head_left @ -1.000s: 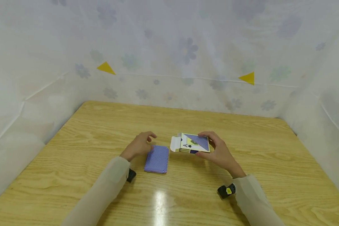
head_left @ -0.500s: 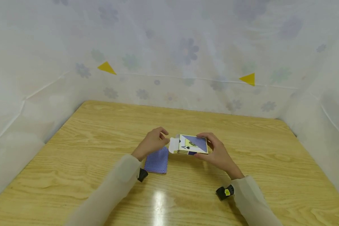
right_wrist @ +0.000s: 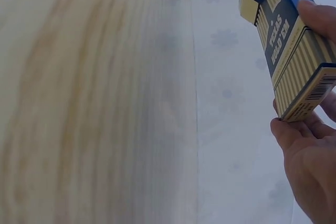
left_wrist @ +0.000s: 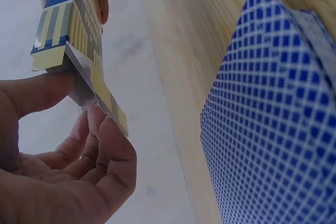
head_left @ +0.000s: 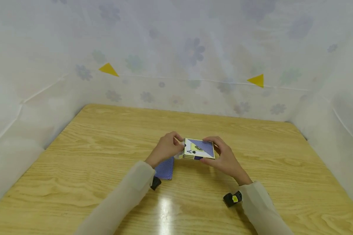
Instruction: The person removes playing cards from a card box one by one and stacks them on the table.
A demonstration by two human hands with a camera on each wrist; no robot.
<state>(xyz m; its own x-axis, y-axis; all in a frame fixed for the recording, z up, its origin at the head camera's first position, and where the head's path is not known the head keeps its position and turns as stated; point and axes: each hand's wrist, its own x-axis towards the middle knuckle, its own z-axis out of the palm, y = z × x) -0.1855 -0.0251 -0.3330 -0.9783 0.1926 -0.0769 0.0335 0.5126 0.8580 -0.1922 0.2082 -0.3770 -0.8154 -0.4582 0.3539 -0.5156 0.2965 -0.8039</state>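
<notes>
A card box (head_left: 200, 148) with an ace of spades printed on its face is held above the table by my right hand (head_left: 223, 160). Its thumb lies along one edge and its fingers along the opposite one. "Texas Hold'em" reads on the box's striped side (right_wrist: 283, 38) in the right wrist view. My left hand (head_left: 166, 148) is at the open end. The left wrist view has its thumb at the box's mouth and curled fingertips on the lid flap (left_wrist: 107, 98). A deck of blue-backed playing cards (head_left: 164, 169) lies on the table, partly hidden by the left hand and wrist.
The wooden table (head_left: 120, 127) reaches back to a white flowered curtain (head_left: 176, 49), which also hangs at both sides. Two yellow triangles, a left one (head_left: 109, 69) and a right one (head_left: 256, 80), are on the curtain. Each wrist wears a black camera.
My left hand has moved right, from beside the deck to the box's open flap, and now covers part of the deck. The right hand still grips the box, almost in the same place.
</notes>
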